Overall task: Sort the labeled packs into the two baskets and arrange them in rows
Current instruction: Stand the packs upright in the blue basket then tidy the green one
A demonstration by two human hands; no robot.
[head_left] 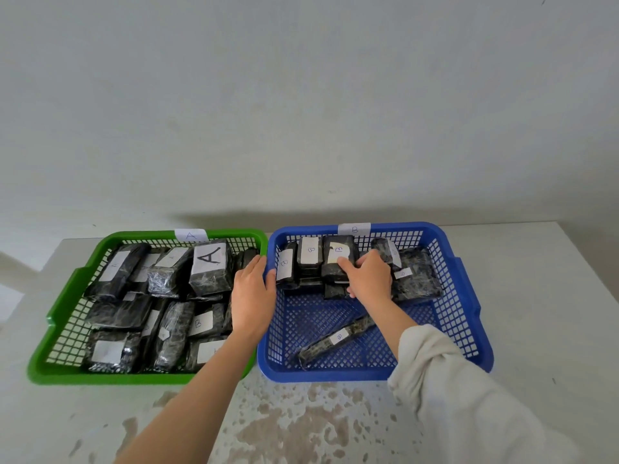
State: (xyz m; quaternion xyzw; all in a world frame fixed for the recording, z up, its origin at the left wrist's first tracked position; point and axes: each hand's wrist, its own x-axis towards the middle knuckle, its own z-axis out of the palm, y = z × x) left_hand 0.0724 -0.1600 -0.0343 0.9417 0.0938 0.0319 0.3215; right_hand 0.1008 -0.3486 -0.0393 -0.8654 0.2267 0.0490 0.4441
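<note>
A green basket [63, 299] tagged A stands on the left, crowded with several black wrapped packs bearing white labels, among them a pack with a large A [211, 267] and a pack marked B [202, 324]. On the right, a blue basket [469, 293] tagged B holds a row of B packs along its far wall and one long thin B pack [335, 341] lying loose on its floor. My right hand [368, 274] grips an upright B pack [336, 259] in that row. My left hand [253, 289] rests flat on the rims where the two baskets meet.
The baskets sit side by side on a white table [552, 296] against a pale wall. The table's near surface shows worn brown patches [301, 420]. Bare tabletop lies to the right of the blue basket and in front of both.
</note>
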